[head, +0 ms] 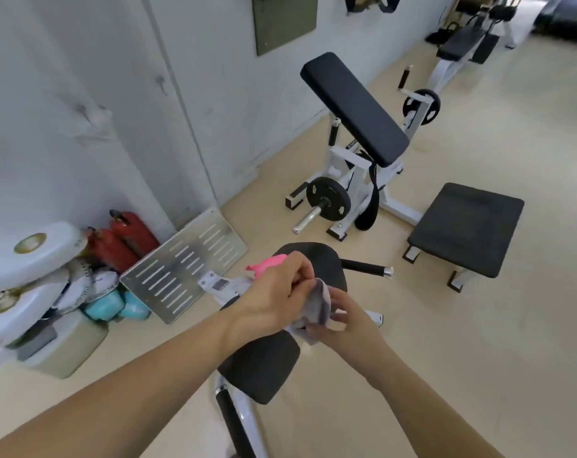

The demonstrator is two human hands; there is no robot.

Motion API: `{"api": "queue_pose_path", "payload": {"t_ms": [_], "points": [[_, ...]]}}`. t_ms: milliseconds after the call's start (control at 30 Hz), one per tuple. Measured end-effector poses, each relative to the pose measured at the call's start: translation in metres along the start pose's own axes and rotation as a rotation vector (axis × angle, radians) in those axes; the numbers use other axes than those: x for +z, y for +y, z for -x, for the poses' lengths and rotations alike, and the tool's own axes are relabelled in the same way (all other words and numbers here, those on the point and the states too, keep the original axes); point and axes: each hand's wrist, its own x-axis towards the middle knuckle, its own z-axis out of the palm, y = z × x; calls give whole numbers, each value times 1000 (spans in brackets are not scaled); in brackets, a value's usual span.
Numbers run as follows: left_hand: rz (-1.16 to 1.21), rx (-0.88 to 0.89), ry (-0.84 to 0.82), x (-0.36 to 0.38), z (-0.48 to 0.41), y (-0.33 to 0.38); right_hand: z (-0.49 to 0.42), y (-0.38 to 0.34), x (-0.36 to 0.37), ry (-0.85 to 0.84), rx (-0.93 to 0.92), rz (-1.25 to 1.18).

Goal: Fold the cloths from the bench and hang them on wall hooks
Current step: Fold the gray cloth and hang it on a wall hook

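A small grey cloth [318,304] is bunched between both my hands, held above the black padded bench [260,368]. My left hand [275,292] pinches its upper edge from the left. My right hand [341,320] grips its lower right side. A pink cloth [265,262] pokes out just behind my left hand, lying on the bench's far black pad [326,262]; most of it is hidden by the hand. No wall hooks are clearly visible on the pale wall [115,94] to the left.
A perforated metal plate [184,266] leans by the wall. Two red extinguishers [122,239] and white containers [26,259] crowd the left corner. A preacher-curl machine [356,127] and a black flat bench [465,229] stand ahead on the beige floor.
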Motion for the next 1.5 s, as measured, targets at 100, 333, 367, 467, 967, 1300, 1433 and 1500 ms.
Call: {"api": "queue_pose_path", "payload": {"t_ms": [100, 333, 367, 467, 967, 1300, 1433, 1500], "points": [[50, 100, 115, -36, 18, 30, 3, -22, 17, 56, -63, 111], [92, 171, 247, -91, 27, 35, 29, -56, 20, 239, -201, 53], [115, 158, 245, -92, 25, 36, 33, -64, 16, 288, -238, 42], [270, 116, 239, -88, 20, 48, 46, -87, 0, 347, -331, -54], [130, -76, -127, 7, 17, 114, 63, -74, -132, 106, -392, -66], [10, -330, -62, 44, 16, 94, 42, -25, -244, 405, -321, -106], [100, -317, 54, 18, 9, 103, 31, -35, -257, 366, -277, -224], [121, -299, 211, -4, 4, 111, 24, -54, -260, 341, -296, -236]]}}
